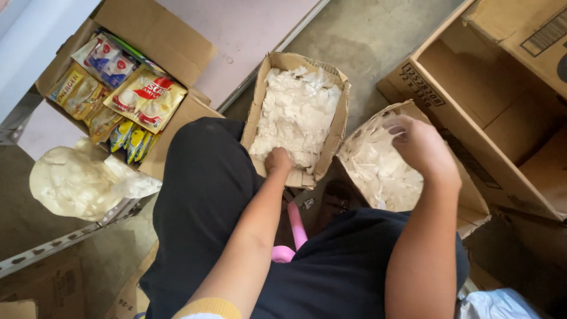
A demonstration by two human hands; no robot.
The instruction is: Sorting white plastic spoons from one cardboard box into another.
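Concrete floor: left hand (pixel 277 160) in middle box (pixel 255 112), right hand (pixel 420 147) over neighbouring box (pixel 472 201).

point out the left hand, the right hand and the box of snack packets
left hand (pixel 278 160), head view, back of the fist
right hand (pixel 420 147), head view, back of the hand
box of snack packets (pixel 155 29), head view, back flap

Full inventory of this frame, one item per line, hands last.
narrow cardboard box: 1, brown, centre, filled with white bags
white bags: many, crumpled
second cardboard box: 1, brown, right of centre, also holds white bags
open cardboard box: 1, brown, far right
sachet box: 1, brown, upper left
sachets: several, yellow, red, white
plastic bag: 1, whitish, left on metal shelf
pink item: 1, between legs
left hand: in narrow box, closed on bags
right hand: above second box, fingers curled
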